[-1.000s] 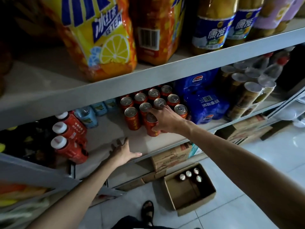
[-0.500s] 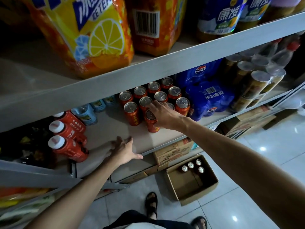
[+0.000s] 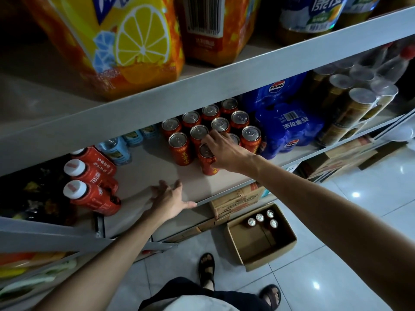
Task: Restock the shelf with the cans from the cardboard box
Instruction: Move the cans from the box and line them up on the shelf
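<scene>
Several red cans (image 3: 179, 149) with silver tops stand packed together on the middle shelf (image 3: 146, 171). My right hand (image 3: 224, 151) grips the front can (image 3: 207, 163), fingers curled over its top and side; the can stands upright on the shelf board. My left hand (image 3: 168, 198) rests flat on the shelf's front edge, fingers spread, holding nothing. On the floor below, an open cardboard box (image 3: 260, 241) holds several cans (image 3: 261, 219) in its far corner.
Red bottles with white caps (image 3: 89, 187) lie at the shelf's left. Blue Pepsi packs (image 3: 285, 129) sit right of the cans, tall tins (image 3: 354, 108) beyond. Iced tea packs (image 3: 125, 46) fill the upper shelf. More cartons (image 3: 235, 198) sit under the shelf. My sandalled feet stand on white tiles.
The view has dropped slightly toward the floor. My right hand stays on the front can, which now sits closer against the group. The left hand has barely shifted.
</scene>
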A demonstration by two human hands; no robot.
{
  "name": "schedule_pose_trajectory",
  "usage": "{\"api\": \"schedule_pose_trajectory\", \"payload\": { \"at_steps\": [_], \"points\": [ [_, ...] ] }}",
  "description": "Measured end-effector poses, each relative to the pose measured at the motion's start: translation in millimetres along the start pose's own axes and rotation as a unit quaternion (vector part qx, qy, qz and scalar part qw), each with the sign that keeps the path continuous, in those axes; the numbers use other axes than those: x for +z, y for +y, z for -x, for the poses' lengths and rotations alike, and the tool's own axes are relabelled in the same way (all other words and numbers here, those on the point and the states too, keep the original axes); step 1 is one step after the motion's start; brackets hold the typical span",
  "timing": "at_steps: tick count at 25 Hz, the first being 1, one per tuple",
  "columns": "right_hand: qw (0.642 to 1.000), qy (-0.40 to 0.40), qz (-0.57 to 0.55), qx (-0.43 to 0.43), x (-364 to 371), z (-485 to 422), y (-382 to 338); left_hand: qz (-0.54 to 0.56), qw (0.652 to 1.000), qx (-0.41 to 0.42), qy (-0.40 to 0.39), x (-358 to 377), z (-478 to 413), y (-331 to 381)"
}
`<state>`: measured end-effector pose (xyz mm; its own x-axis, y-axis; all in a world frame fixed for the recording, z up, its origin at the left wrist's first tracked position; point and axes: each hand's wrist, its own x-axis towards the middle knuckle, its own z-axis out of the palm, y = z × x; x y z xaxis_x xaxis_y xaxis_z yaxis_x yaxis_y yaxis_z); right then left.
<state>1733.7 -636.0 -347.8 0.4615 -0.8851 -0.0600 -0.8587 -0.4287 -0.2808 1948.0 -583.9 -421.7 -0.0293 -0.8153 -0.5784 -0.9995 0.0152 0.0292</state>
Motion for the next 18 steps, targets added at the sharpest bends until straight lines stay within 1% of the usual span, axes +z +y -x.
{"api": "schedule_pose_trajectory", "payload": {
  "at_steps": [6,8,13,18],
  "points": [
    [1.000,-0.014,-0.013,0.025,4.9,-3.2,-0.2,-0.010,1.000,0.003,0.029,-2.0,0.3,2.8],
    [0.999,-0.007,-0.007,0.034,7.0,-2.4,-2.5,-0.015,0.999,0.007,0.036,-4.1,3.2,3.9],
    [0.997,0.057,0.059,0.010,19.2,14.9,-3.7,0.038,0.999,0.012,0.032,-2.5,8.4,1.8],
    [0.989,0.138,0.048,0.015,15.0,51.2,5.7,0.151,0.983,0.060,0.084,-8.5,23.9,30.4]
  ]
}}
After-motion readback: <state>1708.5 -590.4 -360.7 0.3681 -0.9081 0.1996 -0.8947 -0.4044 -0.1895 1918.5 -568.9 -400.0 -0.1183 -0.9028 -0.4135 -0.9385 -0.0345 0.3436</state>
